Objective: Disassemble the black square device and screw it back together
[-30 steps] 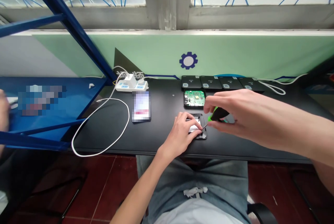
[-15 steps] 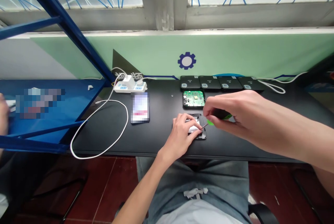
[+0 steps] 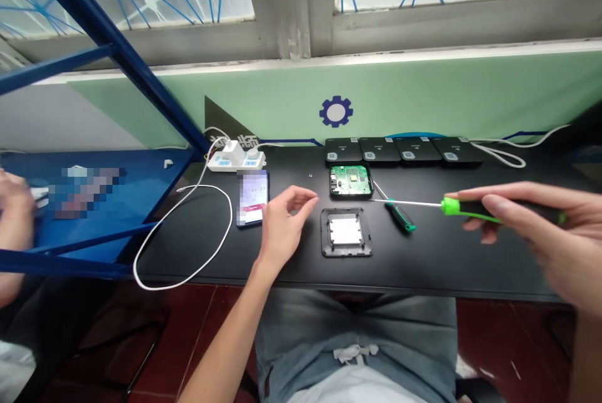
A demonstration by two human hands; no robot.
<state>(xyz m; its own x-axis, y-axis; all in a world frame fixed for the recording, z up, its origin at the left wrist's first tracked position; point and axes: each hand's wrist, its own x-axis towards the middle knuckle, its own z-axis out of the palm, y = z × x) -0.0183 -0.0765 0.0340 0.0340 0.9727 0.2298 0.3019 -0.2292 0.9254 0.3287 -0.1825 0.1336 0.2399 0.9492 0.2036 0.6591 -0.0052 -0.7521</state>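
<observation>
My right hand [image 3: 522, 215] is wrapped round the black and green handle of a long screwdriver [image 3: 409, 203], its shaft pointing left toward the circuit board. My left hand [image 3: 286, 221] hovers left of the black cover, thumb and fingertips pinched together; whatever may be between them is too small to make out. The square black cover [image 3: 324, 234] lies inside up on the desk, with a white plate [image 3: 345, 229] in its middle. Just behind it sits a black case with a green circuit board [image 3: 350, 179]. A second screwdriver [image 3: 401, 216] lies to the right of these, untouched.
Several black boxes [image 3: 379, 151] stand in a row along the wall. A phone [image 3: 254, 199], a white power strip [image 3: 235, 160] and a looped white cable [image 3: 230, 209] are on the left. A tiny part [image 3: 310, 175] lies behind. Another person's hand [image 3: 16, 209] is over the blue table.
My left hand has lifted off the cover and moved left. My right hand has drawn the screwdriver back to the right, uncovering the white plate and the second screwdriver.
</observation>
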